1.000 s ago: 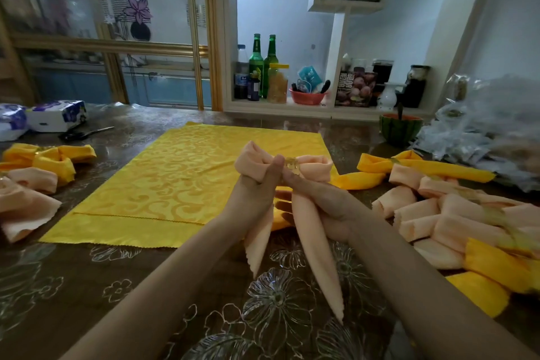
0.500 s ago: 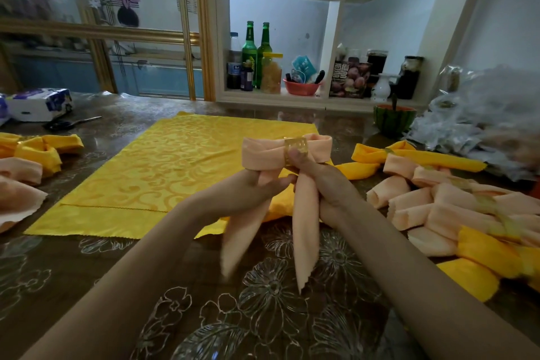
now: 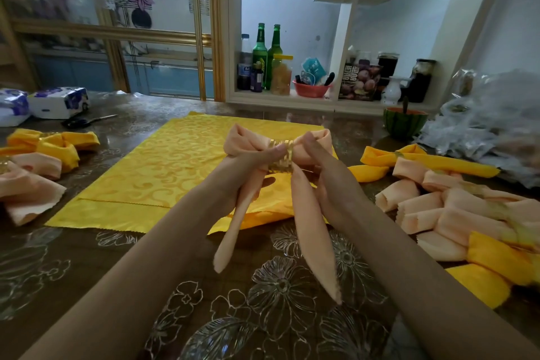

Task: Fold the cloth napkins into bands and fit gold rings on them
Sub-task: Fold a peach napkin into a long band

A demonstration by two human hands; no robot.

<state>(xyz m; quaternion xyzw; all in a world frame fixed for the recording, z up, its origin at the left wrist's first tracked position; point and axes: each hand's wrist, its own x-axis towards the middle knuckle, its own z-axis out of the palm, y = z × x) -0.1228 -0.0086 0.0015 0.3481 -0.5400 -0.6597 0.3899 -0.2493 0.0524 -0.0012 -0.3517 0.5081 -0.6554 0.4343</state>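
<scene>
L hand & R hand both pinch napkin beside its ring, held above table, tails hanging. Green bowl holds a utensil, maybe a spoon.

Two hands, one held peach napkin, one gold ring on it, one spread yellow cloth, two tissue packs, two green bottles.

Forearms angle in from the bottom corners; left hand and right hand meet mid-frame, both pinching the napkin.
</scene>
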